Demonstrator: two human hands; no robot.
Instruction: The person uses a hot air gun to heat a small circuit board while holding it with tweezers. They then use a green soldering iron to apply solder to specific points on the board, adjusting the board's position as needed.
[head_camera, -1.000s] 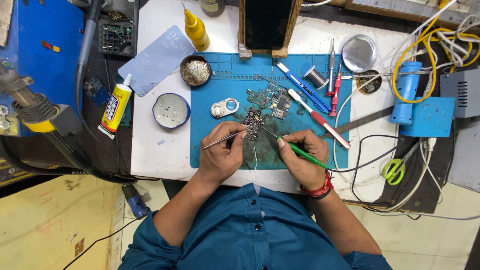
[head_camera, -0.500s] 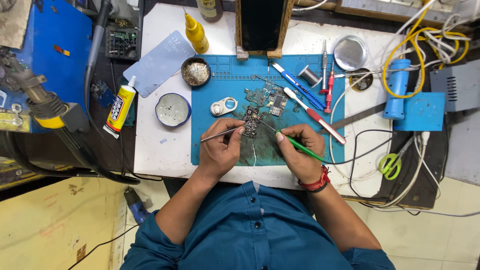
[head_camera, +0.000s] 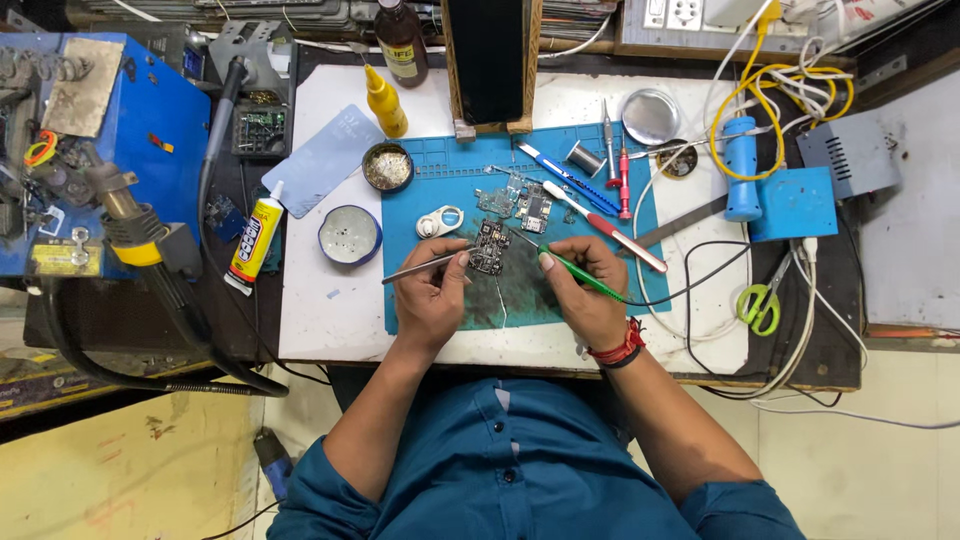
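A small dark circuit board (head_camera: 490, 247) lies on the blue work mat (head_camera: 445, 160). My left hand (head_camera: 430, 295) holds metal tweezers (head_camera: 415, 268), whose points reach the board's left edge. My right hand (head_camera: 582, 290) grips a green-handled soldering iron (head_camera: 580, 276) like a pen, its tip at the board's right side. A black cord runs from the iron to the right. Both hands rest on the mat's scorched front part.
More board pieces (head_camera: 520, 200), a magnifier loupe (head_camera: 440, 221), screwdrivers (head_camera: 605, 215) and a solder spool (head_camera: 580, 157) lie on the mat. Two small dishes (head_camera: 350, 235), a glue tube (head_camera: 255, 240), yellow bottle (head_camera: 385, 102) and hot-air station (head_camera: 90, 150) stand left; green scissors (head_camera: 760, 303) and a blue power unit (head_camera: 795, 203) right.
The view has shifted slightly. My hands stay at the board, the tweezers and iron tip holding nearly the same place.
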